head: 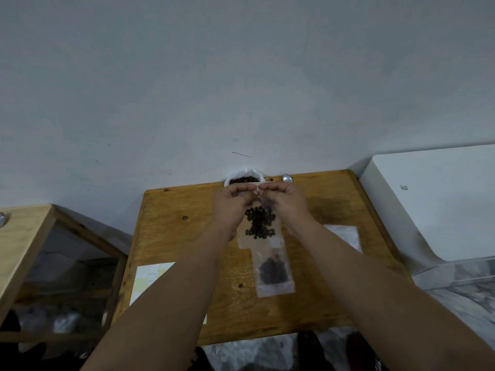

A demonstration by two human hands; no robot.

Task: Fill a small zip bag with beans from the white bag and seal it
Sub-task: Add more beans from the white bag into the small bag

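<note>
A small clear zip bag (pixel 261 223) with dark beans in it hangs over the middle of the wooden table (pixel 187 210). My left hand (pixel 231 203) and my right hand (pixel 285 200) pinch its top strip side by side, fingertips nearly touching. Behind the hands, at the table's far edge against the wall, stands the white bag (pixel 244 176), open, with dark beans showing inside. A second small zip bag (pixel 273 273) holding beans lies flat on the table below the held one.
A spoon (pixel 287 178) rests at the far edge right of the white bag. Empty clear bags (pixel 345 235) lie to the right, a pale paper sheet (pixel 150 279) front left. A white box (pixel 434 199) stands at right, a wooden shelf (pixel 26 236) at left.
</note>
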